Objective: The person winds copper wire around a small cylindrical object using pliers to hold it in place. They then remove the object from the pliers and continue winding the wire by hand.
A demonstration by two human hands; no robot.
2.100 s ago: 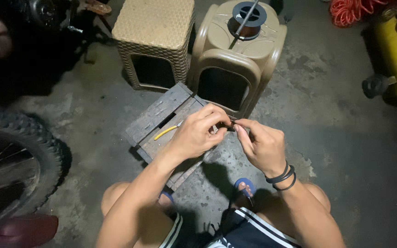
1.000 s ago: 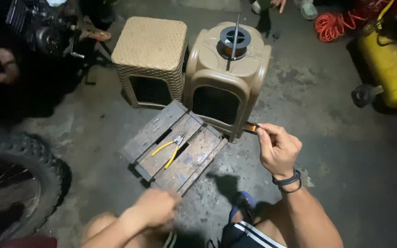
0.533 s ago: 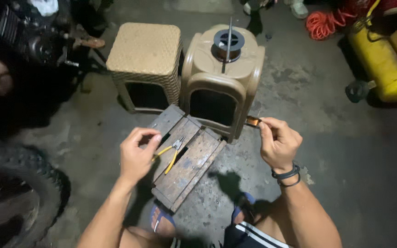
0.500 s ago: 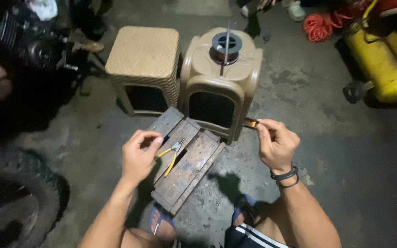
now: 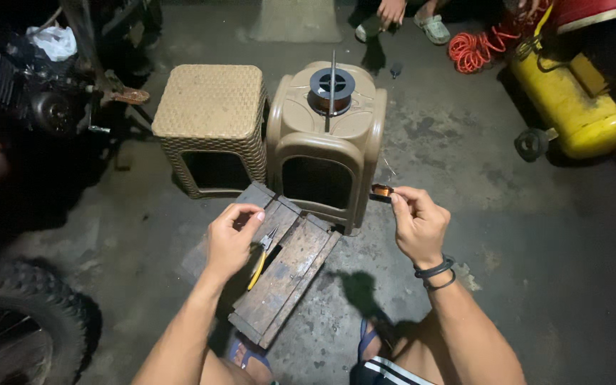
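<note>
My right hand (image 5: 415,227) pinches a small coil of copper wire (image 5: 381,192) beside the front corner of a tan plastic stool (image 5: 326,146). My left hand (image 5: 231,239) hovers over a low wooden bench (image 5: 290,274), fingers curled and holding nothing that I can see. Its fingertips are right next to yellow-handled pliers (image 5: 261,257) lying on the bench. A spool of copper wire (image 5: 331,87) with a thin rod through it sits on top of the tan stool.
A woven-pattern stool (image 5: 210,121) stands left of the tan one. A motorcycle engine (image 5: 44,100) and tyre (image 5: 30,328) are at the left. A yellow compressor tank (image 5: 572,107) and an orange coiled hose (image 5: 475,50) are at the upper right. Another person's feet (image 5: 401,21) show at the top.
My left hand came up from my lap to the bench and now hovers by the pliers. My right hand keeps the wire coil beside the tan stool.
</note>
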